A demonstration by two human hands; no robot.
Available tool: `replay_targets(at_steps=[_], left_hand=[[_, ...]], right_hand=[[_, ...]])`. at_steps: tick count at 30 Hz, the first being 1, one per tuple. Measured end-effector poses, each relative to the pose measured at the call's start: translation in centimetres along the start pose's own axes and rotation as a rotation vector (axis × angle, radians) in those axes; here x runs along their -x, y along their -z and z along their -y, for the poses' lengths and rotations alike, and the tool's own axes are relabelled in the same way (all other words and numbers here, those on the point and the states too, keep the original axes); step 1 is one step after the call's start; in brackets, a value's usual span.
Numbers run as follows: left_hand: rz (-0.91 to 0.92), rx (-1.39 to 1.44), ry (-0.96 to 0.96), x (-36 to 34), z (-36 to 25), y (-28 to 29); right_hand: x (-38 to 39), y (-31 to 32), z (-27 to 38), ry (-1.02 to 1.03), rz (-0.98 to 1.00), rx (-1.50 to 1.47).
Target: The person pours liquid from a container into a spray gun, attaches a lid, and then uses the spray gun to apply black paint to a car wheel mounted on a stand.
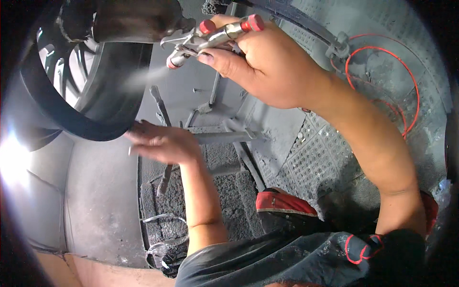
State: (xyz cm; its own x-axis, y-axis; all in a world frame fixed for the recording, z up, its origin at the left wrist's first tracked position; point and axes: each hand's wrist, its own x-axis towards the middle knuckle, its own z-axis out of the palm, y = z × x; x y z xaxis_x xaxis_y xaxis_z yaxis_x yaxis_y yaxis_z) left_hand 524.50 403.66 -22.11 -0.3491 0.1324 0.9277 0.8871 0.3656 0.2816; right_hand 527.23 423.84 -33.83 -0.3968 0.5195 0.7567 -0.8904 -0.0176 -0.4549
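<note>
My right hand (pixel 275 64) is wrapped round a silver spray gun (pixel 191 45) with red knobs. A pale mist (pixel 143 82) streams from its nozzle toward the inner barrel of a dark car wheel rim (pixel 107 98) at the left, whose lighter spokes show through the opening. My left hand (pixel 167 145) is at the lower edge of this rim, fingers stretched out and slightly blurred. Its fingertips meet the edge in the picture; whether they press on it I cannot tell. Above the rim runs a thick dark cylinder (pixel 136 20).
Dusty grey stand bars (pixel 224 137) rise behind my left hand. A red hose (pixel 417 91) loops over the studded floor mat (pixel 315 160) at the right. A bright lamp (pixel 13 160) glows at the far left. Below are a rough dark pad (pixel 215 196) and a red-and-black shoe (pixel 287 203).
</note>
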Motion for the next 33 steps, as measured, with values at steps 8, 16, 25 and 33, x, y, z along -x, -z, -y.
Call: replay_targets(at_steps=[8, 16, 25, 33], left_hand=[[0.182, 0.803, -0.109, 3.7, -12.6, -1.4], [0.246, -0.026, -0.089, 1.1, -5.5, 1.6], [0.222, 0.000, -0.052, 0.7, -2.9, 1.2], [0.148, -0.023, 0.124, -1.2, 2.9, 2.0]], right_hand=[[0.3, 0.7, 0.3, -0.077, 0.029, -0.027], [0.3, 0.5, 0.9, 0.026, 0.037, 0.088], [0.2, 0.4, 0.1, 0.093, -0.044, 0.135], [0.4, 0.7, 0.4, 0.031, -0.031, 0.188]])
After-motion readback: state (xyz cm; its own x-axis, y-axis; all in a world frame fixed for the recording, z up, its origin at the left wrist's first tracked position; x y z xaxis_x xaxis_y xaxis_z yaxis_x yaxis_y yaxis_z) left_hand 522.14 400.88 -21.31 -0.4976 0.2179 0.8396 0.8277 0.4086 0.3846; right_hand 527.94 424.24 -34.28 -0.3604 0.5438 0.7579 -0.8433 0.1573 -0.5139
